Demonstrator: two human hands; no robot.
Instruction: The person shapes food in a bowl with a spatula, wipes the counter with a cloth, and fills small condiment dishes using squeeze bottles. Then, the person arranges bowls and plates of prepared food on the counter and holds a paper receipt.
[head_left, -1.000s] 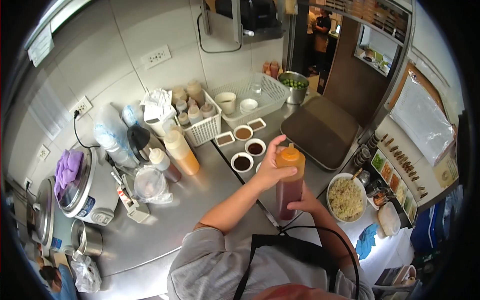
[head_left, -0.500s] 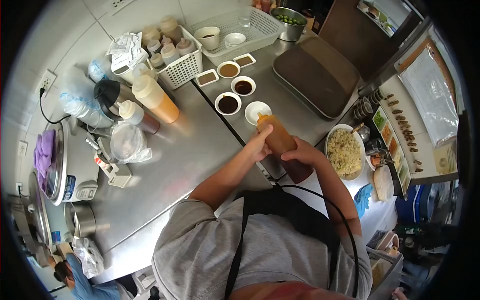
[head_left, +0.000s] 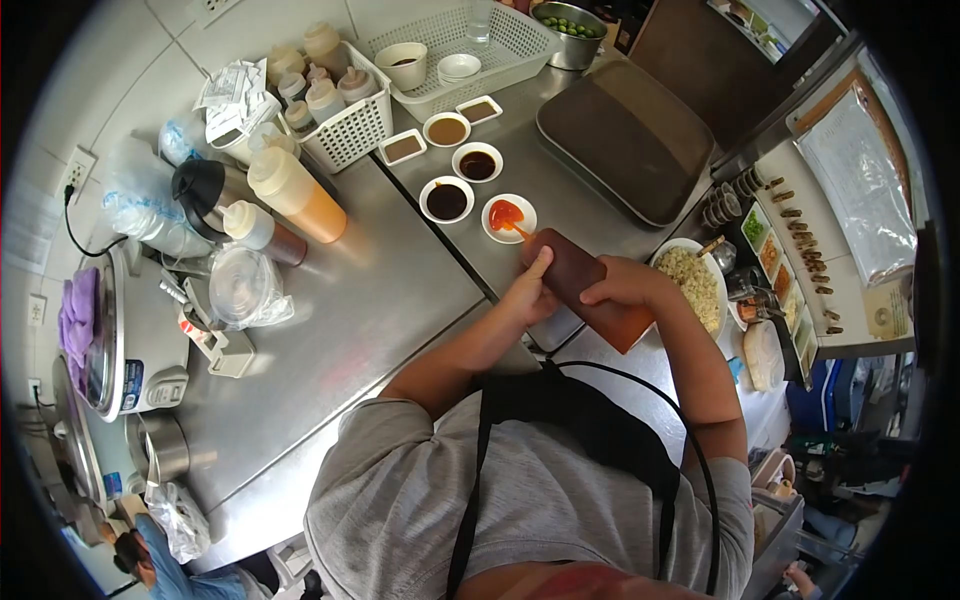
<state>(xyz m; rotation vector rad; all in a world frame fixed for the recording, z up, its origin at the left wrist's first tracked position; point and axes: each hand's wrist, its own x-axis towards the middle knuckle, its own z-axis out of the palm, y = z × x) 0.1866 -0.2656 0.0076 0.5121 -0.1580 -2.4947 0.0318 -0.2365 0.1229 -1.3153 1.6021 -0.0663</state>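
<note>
Both hands grip a large squeeze bottle (head_left: 578, 284) of red-orange sauce, tipped nozzle-down toward the back left. My left hand (head_left: 530, 292) is closed around its nozzle end, thumb along the side. Nearer the base, my right hand (head_left: 628, 284) wraps it from the right. At the nozzle, red sauce (head_left: 506, 213) lies in a small white bowl (head_left: 527, 232). Behind that bowl stand two bowls of dark sauce (head_left: 446, 201) (head_left: 477, 163), a round bowl of brown sauce (head_left: 446, 129), and two square dishes of brownish sauce (head_left: 403, 147) (head_left: 480, 109).
A dark tray (head_left: 628, 140) lies at the back right. Beside my right hand is a bowl of rice (head_left: 692, 280). Squeeze bottles (head_left: 298, 193) (head_left: 263, 232) and a rice cooker (head_left: 150, 330) stand left. White baskets (head_left: 352, 135) (head_left: 500, 60) line the back. Another person (head_left: 165, 560) is at lower left.
The bottle has tipped further over, its base swinging right, and its sauce has run to the nozzle end. Red sauce now shows in the white bowl. Both hands keep their hold.
</note>
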